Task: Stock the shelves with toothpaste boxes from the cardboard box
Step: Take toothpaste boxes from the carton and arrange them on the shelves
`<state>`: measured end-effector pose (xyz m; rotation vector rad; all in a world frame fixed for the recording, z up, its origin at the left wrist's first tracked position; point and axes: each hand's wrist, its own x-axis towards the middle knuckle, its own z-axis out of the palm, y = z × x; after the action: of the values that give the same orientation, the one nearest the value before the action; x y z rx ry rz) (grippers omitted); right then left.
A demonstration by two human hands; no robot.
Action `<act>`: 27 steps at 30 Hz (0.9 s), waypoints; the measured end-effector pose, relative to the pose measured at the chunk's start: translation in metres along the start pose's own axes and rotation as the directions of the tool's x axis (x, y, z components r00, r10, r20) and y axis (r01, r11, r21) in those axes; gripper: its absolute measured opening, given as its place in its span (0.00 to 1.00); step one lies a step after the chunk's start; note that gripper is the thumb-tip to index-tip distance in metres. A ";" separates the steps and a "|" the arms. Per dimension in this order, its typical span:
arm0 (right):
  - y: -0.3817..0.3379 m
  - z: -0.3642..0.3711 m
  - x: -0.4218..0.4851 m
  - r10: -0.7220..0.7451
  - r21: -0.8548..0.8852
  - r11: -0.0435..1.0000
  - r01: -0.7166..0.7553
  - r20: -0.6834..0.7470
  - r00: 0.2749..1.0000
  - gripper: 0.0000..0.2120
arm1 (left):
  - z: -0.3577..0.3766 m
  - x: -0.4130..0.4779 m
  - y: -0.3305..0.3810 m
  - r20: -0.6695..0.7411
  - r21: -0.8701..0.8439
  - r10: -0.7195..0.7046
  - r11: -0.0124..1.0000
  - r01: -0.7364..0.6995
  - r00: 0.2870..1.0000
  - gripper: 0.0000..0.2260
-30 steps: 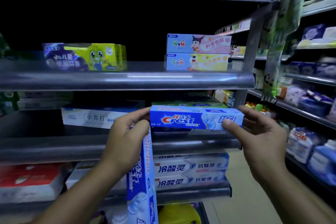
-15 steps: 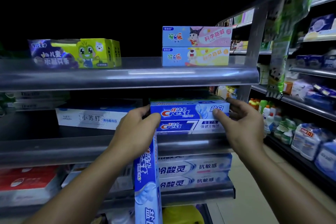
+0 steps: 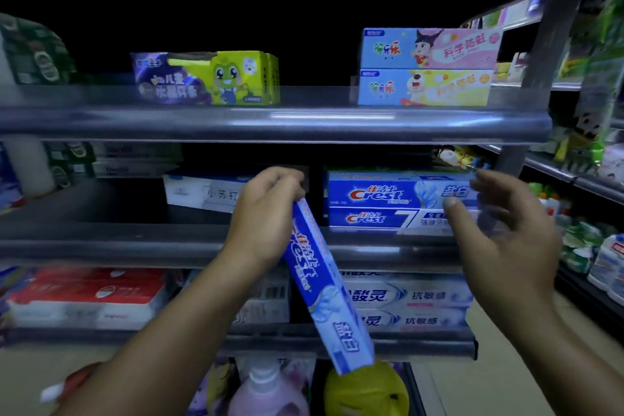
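Head view: my left hand grips a hanging Crest box; my right hand hovers loose-fingered beside the shelved Crest box.

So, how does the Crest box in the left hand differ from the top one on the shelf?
The held Crest box hangs steeply tilted; the shelved Crest box lies level. The left hand grips the held one; the shelved one rests on a lower box. Both are blue.
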<state>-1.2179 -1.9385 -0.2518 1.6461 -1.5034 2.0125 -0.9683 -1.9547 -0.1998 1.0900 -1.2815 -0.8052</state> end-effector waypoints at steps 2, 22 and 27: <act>-0.027 0.007 -0.015 0.003 0.112 0.994 -0.014 0.096 0.995 0.08 | -0.015 -0.002 0.004 -0.039 -0.092 0.008 0.996 -0.012 0.999 0.09; -0.259 0.110 -0.007 -0.033 0.570 0.757 -0.320 0.522 0.852 0.10 | -0.255 0.024 0.074 -0.400 -0.390 0.241 0.829 -0.401 0.885 0.07; -0.302 0.158 0.016 -0.078 0.545 0.820 -0.173 0.407 0.910 0.07 | -0.313 0.052 0.085 -0.340 -0.183 0.268 0.921 -0.343 0.901 0.07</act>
<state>-0.9268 -1.9141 -0.0755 2.4176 -1.0800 2.4207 -0.6619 -1.9210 -0.0868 0.7567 -1.0255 -0.5077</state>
